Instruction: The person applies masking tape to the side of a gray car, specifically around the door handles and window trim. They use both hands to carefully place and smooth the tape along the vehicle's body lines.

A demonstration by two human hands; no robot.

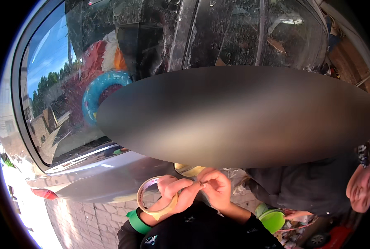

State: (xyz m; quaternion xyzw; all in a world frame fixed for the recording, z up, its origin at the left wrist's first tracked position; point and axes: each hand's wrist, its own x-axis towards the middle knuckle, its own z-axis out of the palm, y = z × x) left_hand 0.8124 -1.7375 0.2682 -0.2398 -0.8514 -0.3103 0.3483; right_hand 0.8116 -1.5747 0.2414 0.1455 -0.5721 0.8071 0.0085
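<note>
My left hand (179, 193) and my right hand (217, 189) meet in front of my chest, low in the middle of the view. The fingertips of both are pinched together, and whatever lies between them is too small to make out. A roll of tan masking tape (143, 204) hangs around my left hand, near the wrist. A green band (138, 223) circles my left wrist at the cuff of the dark sleeve. Just beyond the fingers a yellowish patch (188, 169) shows beside the car (106, 176).
The grey car's side and dusty windows (230, 37) fill the far side; a blue swim ring (94, 93) shows in the glass. Another person (301, 186) in dark clothes is at right, a hand by a green bucket (273, 220). Paving (89, 220) lies below. A large blurred patch hides the centre.
</note>
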